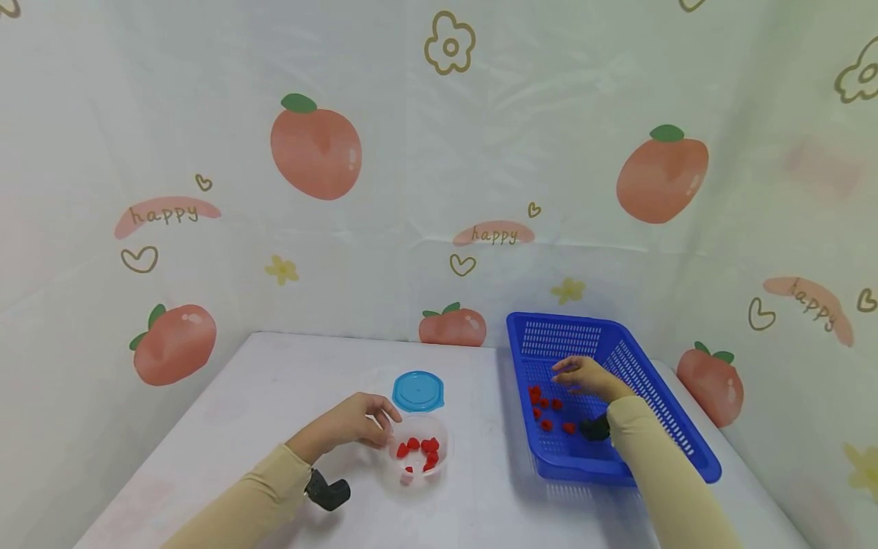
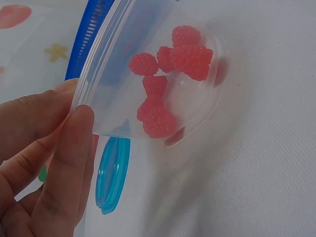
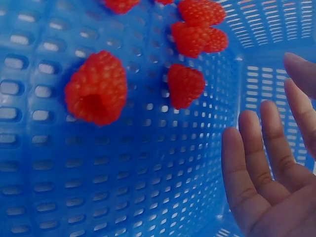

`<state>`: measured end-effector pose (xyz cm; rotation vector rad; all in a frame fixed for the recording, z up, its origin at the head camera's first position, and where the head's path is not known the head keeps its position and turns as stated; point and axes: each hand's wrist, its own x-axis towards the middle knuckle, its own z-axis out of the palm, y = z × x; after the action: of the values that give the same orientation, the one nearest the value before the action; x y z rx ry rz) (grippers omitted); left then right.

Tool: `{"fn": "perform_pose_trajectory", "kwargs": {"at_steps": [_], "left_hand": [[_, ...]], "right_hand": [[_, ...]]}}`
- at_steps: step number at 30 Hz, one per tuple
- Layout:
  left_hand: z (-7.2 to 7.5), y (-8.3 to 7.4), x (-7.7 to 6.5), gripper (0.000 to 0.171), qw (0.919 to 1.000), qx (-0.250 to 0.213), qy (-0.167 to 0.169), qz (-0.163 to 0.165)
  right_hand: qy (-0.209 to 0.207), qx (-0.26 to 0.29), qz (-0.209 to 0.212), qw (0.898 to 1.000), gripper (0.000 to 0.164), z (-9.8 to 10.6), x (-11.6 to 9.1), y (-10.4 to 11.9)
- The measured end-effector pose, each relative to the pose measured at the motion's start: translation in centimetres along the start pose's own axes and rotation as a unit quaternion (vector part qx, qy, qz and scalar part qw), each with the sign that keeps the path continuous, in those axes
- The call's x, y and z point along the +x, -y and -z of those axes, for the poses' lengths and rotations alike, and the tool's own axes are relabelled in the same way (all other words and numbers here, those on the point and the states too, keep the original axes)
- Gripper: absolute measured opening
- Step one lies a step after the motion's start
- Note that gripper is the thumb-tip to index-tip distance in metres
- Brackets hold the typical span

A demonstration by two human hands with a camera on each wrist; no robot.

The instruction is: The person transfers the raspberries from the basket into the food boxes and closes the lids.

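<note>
My left hand [image 1: 353, 422] pinches the rim of a clear plastic container [image 1: 446, 435] between thumb and fingers. Through its see-through wall in the left wrist view, several red raspberries [image 2: 192, 60] show at the bottom. Over the inside of a blue plastic basket [image 1: 583, 470] hovers my right hand [image 1: 586, 377], its fingers loosely extended and holding nothing. Several more raspberries [image 3: 98, 89] lie scattered on the basket's slotted floor, mostly toward its left side and apart from the right fingers [image 3: 253, 143].
A blue lid [image 1: 418, 391] lies flat on the white table [image 1: 309, 366] just behind the container. The basket stands at the right with raised walls all round. A white curtain [image 1: 384, 259] printed with fruit closes off the back and sides.
</note>
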<state>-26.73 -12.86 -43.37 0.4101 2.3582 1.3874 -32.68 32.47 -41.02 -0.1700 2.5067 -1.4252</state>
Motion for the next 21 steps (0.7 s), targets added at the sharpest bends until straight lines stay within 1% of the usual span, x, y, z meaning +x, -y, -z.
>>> {"fn": "perform_pose_trajectory", "kwargs": {"at_steps": [4,8,11,15,18,21], "left_hand": [[0.01,0.02,-0.02,0.029,1.0000,-0.003,0.000,0.000],[0.02,0.00,-0.03,0.029,1.0000,-0.005,0.001,-0.001],[0.01,-0.05,-0.02,0.028,1.0000,-0.005,0.000,-0.001],[0.01,-0.12,-0.02,0.028,1.0000,-0.004,-0.002,0.002],[0.00,-0.15,-0.07,0.028,1.0000,-0.004,-0.003,0.004],[0.00,-0.14,-0.13,0.028,1.0000,-0.005,-0.004,0.005]], "right_hand": [[0.018,-0.014,-0.013,1.000,0.033,-0.14,0.01,-0.13],[0.033,-0.030,-0.035,0.998,0.033,-0.33,-0.28,0.11],[0.036,-0.037,-0.058,0.997,0.032,-0.45,-0.45,0.15],[0.046,-0.043,-0.076,0.995,0.030,-0.50,-0.49,0.01],[0.069,-0.063,-0.082,0.992,0.026,-0.54,-0.54,0.06],[0.072,-0.077,-0.099,0.989,0.023,-0.76,-0.52,0.15]]}}
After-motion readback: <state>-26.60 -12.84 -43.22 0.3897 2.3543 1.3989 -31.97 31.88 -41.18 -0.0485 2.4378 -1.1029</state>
